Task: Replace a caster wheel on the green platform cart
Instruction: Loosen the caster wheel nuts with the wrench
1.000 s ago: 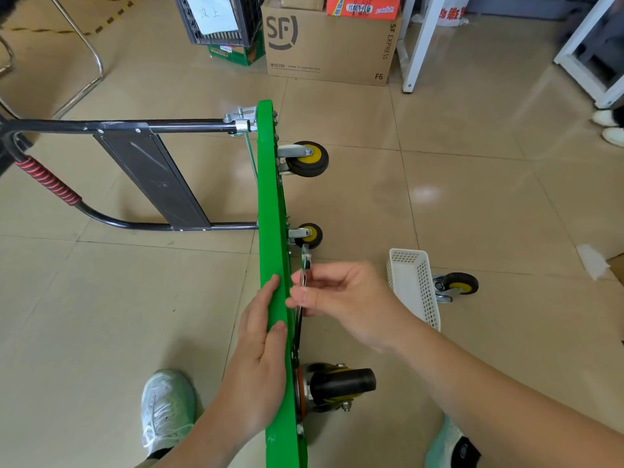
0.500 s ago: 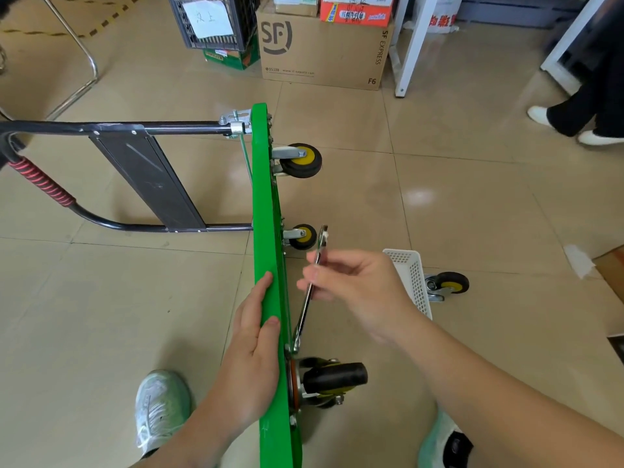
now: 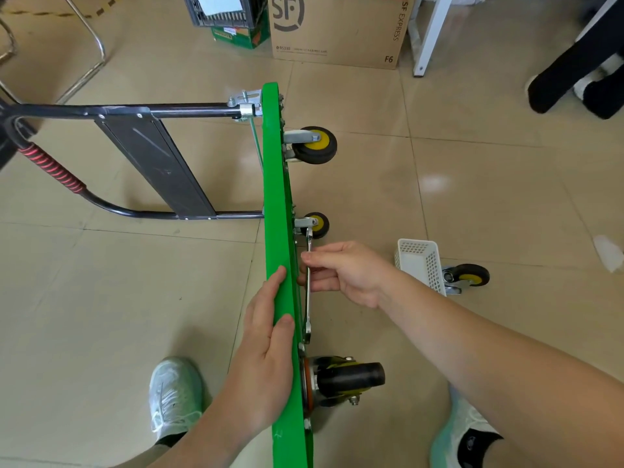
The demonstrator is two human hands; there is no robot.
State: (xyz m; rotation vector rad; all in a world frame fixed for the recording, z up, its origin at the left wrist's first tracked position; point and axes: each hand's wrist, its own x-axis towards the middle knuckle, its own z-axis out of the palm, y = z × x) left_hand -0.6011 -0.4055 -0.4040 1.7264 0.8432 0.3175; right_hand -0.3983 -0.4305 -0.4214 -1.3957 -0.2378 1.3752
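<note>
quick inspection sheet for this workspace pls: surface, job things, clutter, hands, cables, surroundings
Surface: beige tiled floor, glossy.
Job's things: green platform cart stands on its long edge, black folding handle out to the left; black near caster, middle yellow-hubbed caster and far yellow-hubbed caster mounted; silver spanner lies along the underside; loose yellow-hubbed caster on the floor.
Clutter: white perforated basket beside the loose caster; white scrap.
Hands: left hand rests flat on the cart's top edge; right hand pinches the spanner.
Cables: nothing seen.
Surroundings: brown cardboard box, dark crate, white table leg, chrome chair frame, another person's legs.
</note>
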